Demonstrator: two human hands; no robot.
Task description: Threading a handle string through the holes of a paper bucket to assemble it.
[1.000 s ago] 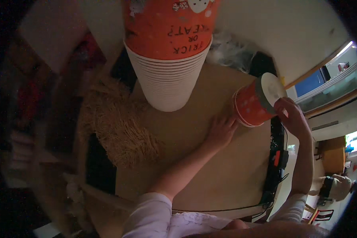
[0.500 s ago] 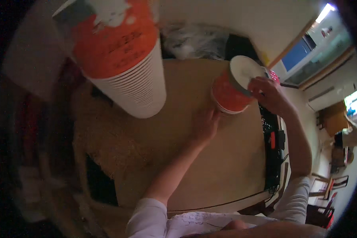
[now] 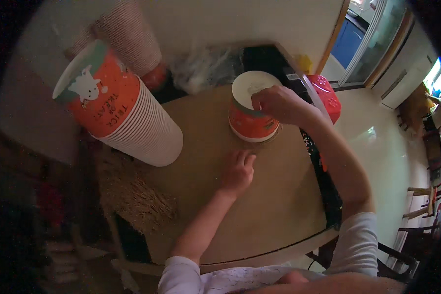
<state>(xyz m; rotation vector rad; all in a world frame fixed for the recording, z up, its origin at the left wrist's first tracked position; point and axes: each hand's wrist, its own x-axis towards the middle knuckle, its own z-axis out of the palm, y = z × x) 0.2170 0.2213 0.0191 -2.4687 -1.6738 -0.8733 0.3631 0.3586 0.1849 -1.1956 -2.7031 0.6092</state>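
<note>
An orange paper cup [image 3: 252, 123] with a green rim and white inside stands toward the far middle of the board. My right hand [image 3: 281, 104] is closed at its near right rim, fingertips over the edge and partly hidden. A thin strand curves around the cup's base. Nearer to me, my left hand [image 3: 237, 172] is apart from the cup, its fingers curled and pressed together. Whatever they may hold is too small to make out. On the left, a tall stack of nested paper cups [image 3: 149, 132] leans, its outermost one orange and green with a white ghost figure.
A brown board [image 3: 274, 206] covers the table. Brown strands [image 3: 137, 201] lie heaped at its left. Crumpled clear plastic [image 3: 201, 73] sits at the back, beside a dark table edge. Beyond the back right corner is a red box-like thing [image 3: 325, 95].
My left hand has drawn away from the cup's base toward me, its fingers now curled. The cup is more upright, and my right hand has shifted over its near rim. The view has turned.
</note>
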